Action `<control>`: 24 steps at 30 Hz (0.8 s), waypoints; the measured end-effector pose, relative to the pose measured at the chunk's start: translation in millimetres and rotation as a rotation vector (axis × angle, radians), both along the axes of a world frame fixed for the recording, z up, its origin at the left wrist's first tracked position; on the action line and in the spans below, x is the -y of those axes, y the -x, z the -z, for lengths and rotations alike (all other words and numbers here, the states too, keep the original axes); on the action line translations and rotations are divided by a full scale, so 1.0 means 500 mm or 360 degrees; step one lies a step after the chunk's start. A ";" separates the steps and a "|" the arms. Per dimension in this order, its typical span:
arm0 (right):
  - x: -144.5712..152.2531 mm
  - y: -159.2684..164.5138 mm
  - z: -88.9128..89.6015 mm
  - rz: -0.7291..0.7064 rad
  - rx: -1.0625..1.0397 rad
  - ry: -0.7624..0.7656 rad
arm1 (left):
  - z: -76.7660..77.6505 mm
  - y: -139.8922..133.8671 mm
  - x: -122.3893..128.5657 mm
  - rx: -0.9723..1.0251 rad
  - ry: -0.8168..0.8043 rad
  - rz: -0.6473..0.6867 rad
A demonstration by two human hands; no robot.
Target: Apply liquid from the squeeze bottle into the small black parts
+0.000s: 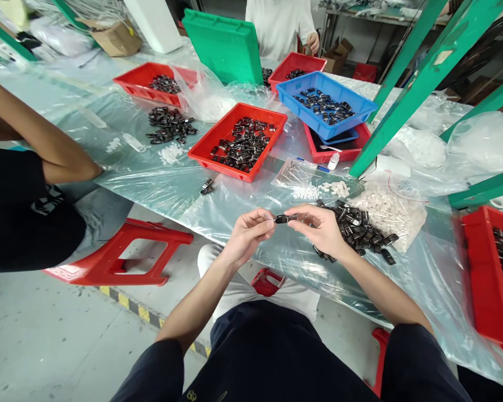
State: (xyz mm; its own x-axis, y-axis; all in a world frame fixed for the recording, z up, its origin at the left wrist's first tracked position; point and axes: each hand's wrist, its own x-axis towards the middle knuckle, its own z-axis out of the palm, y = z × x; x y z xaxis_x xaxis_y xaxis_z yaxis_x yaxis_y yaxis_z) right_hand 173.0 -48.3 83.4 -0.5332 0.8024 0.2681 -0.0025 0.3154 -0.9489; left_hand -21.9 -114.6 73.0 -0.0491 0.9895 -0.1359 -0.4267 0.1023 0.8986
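Over the near table edge I hold a small glossy black plastic part [281, 219] between my two hands. My right hand [318, 223] is closed in a pinch on its right end. Thumb and finger of my left hand [251, 231] press together at its left end; whether they also grip some tiny piece, I cannot tell. Right of my right hand lies a loose pile of similar black parts [360, 229]. Just beyond are small white pieces [335, 188], a clear bag of thin metal pins [295, 173] and a bag of pale pieces [389, 215].
A red tray [235, 174] of black parts stands ahead, with a blue tray [329, 131] stacked beyond it. Green posts [419, 92] rise at right, near another red tray [486, 279]. A co-worker's arm [46, 131] rests at left above a red stool [151, 262].
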 end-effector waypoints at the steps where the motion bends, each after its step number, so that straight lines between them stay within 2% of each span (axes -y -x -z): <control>1: 0.000 -0.001 0.000 0.0001 0.0002 -0.0004 | -0.001 0.000 0.000 0.0004 0.0007 0.0021; 10: -0.003 -0.004 -0.004 -0.0052 0.0025 -0.0032 | -0.011 0.012 0.000 -0.0037 0.0022 0.0149; 18: -0.004 -0.006 -0.009 -0.0115 0.0018 0.0017 | -0.004 0.019 0.001 0.0016 0.0077 0.0303; 24: -0.003 -0.009 -0.008 -0.0143 0.0005 -0.0016 | 0.003 0.021 -0.002 0.0022 0.0071 0.0323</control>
